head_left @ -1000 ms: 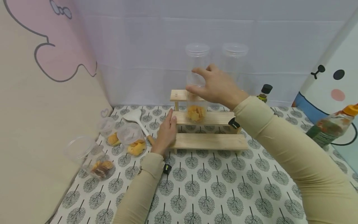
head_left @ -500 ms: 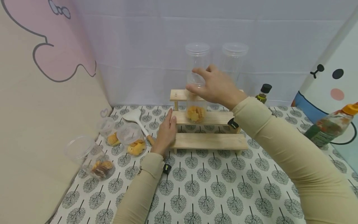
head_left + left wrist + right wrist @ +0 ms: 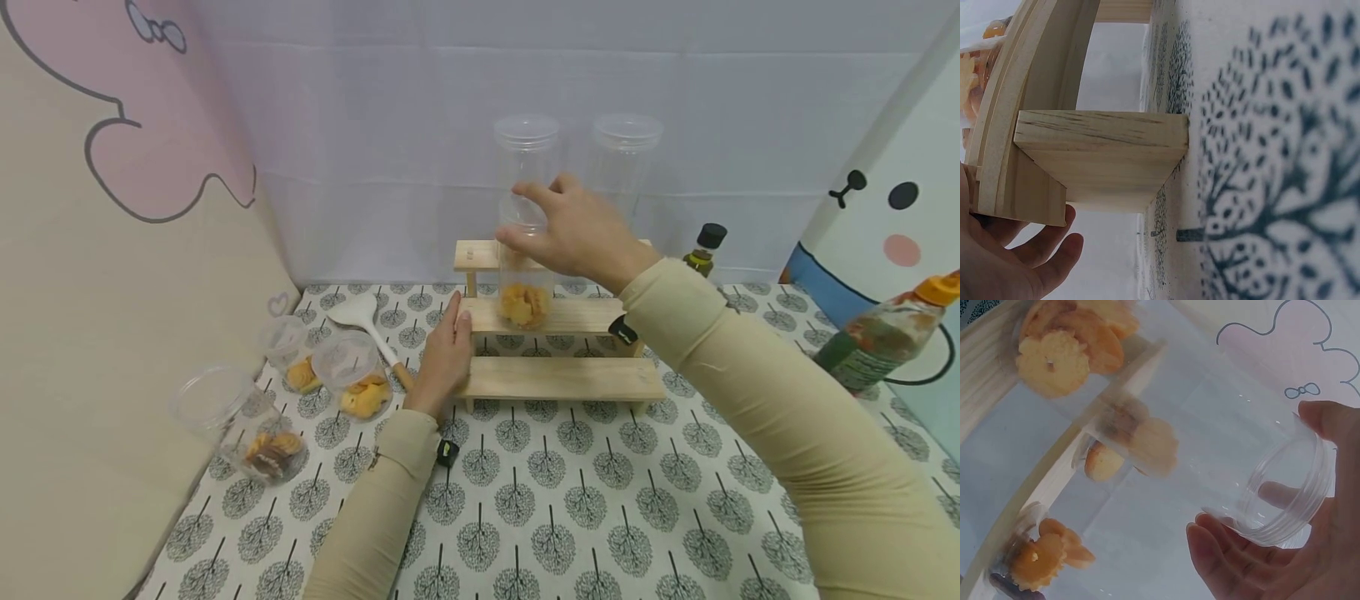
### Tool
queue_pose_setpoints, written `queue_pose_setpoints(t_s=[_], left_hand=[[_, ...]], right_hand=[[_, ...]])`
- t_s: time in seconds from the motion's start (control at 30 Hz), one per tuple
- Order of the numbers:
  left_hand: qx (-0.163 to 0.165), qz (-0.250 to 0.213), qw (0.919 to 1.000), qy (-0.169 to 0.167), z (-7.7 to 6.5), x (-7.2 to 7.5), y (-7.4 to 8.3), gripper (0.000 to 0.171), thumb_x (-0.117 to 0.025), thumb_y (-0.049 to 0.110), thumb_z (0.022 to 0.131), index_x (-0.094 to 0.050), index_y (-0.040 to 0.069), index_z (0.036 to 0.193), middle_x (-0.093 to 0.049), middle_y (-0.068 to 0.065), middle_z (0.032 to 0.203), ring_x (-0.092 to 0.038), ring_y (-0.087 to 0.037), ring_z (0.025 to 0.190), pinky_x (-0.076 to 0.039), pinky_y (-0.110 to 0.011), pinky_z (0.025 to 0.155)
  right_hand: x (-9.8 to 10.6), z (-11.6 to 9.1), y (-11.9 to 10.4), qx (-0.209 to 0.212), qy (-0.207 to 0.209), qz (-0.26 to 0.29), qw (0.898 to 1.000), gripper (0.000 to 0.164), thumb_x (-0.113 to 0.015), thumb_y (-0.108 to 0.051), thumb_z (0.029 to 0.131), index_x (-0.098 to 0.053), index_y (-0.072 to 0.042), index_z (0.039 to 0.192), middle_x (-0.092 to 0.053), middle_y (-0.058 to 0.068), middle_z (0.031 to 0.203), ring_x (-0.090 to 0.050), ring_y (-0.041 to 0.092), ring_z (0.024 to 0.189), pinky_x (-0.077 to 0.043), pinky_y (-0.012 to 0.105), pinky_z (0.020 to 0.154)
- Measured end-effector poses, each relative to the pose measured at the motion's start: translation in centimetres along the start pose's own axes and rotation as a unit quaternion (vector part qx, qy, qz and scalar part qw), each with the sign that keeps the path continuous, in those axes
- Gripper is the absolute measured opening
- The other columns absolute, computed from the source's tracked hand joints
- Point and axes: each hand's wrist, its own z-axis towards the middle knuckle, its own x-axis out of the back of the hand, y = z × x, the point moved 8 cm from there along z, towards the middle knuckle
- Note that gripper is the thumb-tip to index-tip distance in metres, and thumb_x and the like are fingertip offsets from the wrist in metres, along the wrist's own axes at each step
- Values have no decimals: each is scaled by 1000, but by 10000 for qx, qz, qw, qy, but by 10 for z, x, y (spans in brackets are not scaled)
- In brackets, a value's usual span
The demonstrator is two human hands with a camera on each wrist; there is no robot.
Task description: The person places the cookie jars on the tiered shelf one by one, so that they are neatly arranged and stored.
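A clear plastic jar (image 3: 526, 271) with yellow cookies in its bottom stands on the middle step of a wooden tiered shelf (image 3: 558, 377). My right hand (image 3: 576, 229) grips it round the top, thumb on one side and fingers on the other. In the right wrist view that hand (image 3: 1291, 562) encloses the jar's ridged rim. My left hand (image 3: 444, 358) holds the shelf's left end. The left wrist view shows its fingers (image 3: 1054, 250) curled round the board end. Two more clear lidded jars, a left one (image 3: 527, 150) and a right one (image 3: 627, 154), stand on the top step.
Left of the shelf, clear jars of cookies, among them a near one (image 3: 262, 446) and a middle one (image 3: 363, 387), stand by a white turner (image 3: 360, 312) with a wooden handle. To the right are a dark-capped bottle (image 3: 702, 250) and a sauce bottle (image 3: 885, 342). A tree-print cloth (image 3: 547, 500) covers the table.
Both hands keep their hold on the jar and the shelf. The head view has shifted very slightly; nothing else visibly moves.
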Motion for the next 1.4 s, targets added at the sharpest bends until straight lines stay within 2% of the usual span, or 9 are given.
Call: queue_pose_setpoints(t_s=[0.23, 0.37, 0.5, 0.63, 0.77, 1.0, 1.17, 1.23, 1.4], left_hand=[[-42, 7, 10000, 4, 0, 0, 0, 59, -21, 57, 105, -11, 36, 159, -54, -9, 87, -57, -31, 84, -33, -45, 118], [-5, 49, 10000, 7, 0, 1, -1, 58, -21, 56, 105, -10, 37, 159, -59, -13, 127, -58, -30, 112, -28, -46, 121], [4, 118, 9999, 7, 1, 3, -2, 59, -21, 55, 106, -11, 35, 160, -34, -7, 160, -44, -27, 137, -24, -46, 122], [-26, 86, 10000, -8, 1, 3, -2, 59, -21, 55, 106, -11, 34, 160, -43, -11, 153, -43, -27, 139, -23, -46, 122], [-40, 21, 10000, 4, 2, 2, -3, 59, -22, 55, 106, -10, 34, 160, -32, -5, 161, -31, -24, 147, -20, -44, 123], [19, -16, 10000, -30, 2, -1, -3, 58, -21, 57, 105, -7, 40, 158, -27, 0, 163, -25, -21, 149, -18, -43, 123], [26, -39, 10000, -33, 3, 0, -2, 57, -20, 59, 104, -6, 43, 157, -29, -1, 163, -28, -21, 148, -19, -43, 123], [48, -76, 10000, -16, 4, 2, -3, 57, -20, 60, 104, -6, 43, 157, -29, -1, 163, -40, -25, 141, -20, -42, 123], [85, -48, 9999, 38, 6, 6, -7, 58, -20, 61, 103, -7, 42, 157, -29, -1, 163, -42, -27, 140, -21, -44, 123]], right_hand=[[-1, 0, 0, -6, -142, -133, 9998, 85, -45, -77, 89, -33, -27, 157, -46, 24, 138, -57, 38, 108, -53, 55, 84], [-1, -3, 3, -96, -357, -82, 9993, 92, -41, -82, 86, -24, -30, 159, -40, 23, 146, -54, 41, 117, -51, 59, 90], [5, -9, 8, -216, -413, 49, 9989, 94, -38, -84, 85, -14, -33, 161, -30, 23, 157, -51, 47, 124, -49, 65, 92], [18, -21, 18, -315, -246, 189, 9990, 92, -37, -83, 87, -8, -36, 161, -23, 22, 161, -52, 49, 123, -50, 66, 89], [30, -41, 34, -322, 67, 417, 9986, 86, -40, -75, 92, -10, -34, 161, -33, 20, 156, -52, 43, 125, -49, 65, 89], [36, -84, 93, -874, 573, 940, 9901, 79, -45, -65, 96, -15, -31, 161, -47, 21, 143, -52, 41, 120, -45, 64, 86], [16, -109, 141, -1337, 817, 1171, 9807, 78, -43, -63, 98, -13, -27, 161, -49, 27, 139, -53, 45, 117, -45, 66, 84], [-1, -114, 158, -1521, 823, 1257, 9769, 80, -41, -64, 98, -12, -25, 162, -49, 29, 139, -51, 47, 119, -46, 68, 84], [-53, -118, 188, -1882, 589, 1468, 9693, 82, -35, -65, 99, -13, -17, 161, -50, 30, 134, -53, 47, 117, -49, 64, 80]])
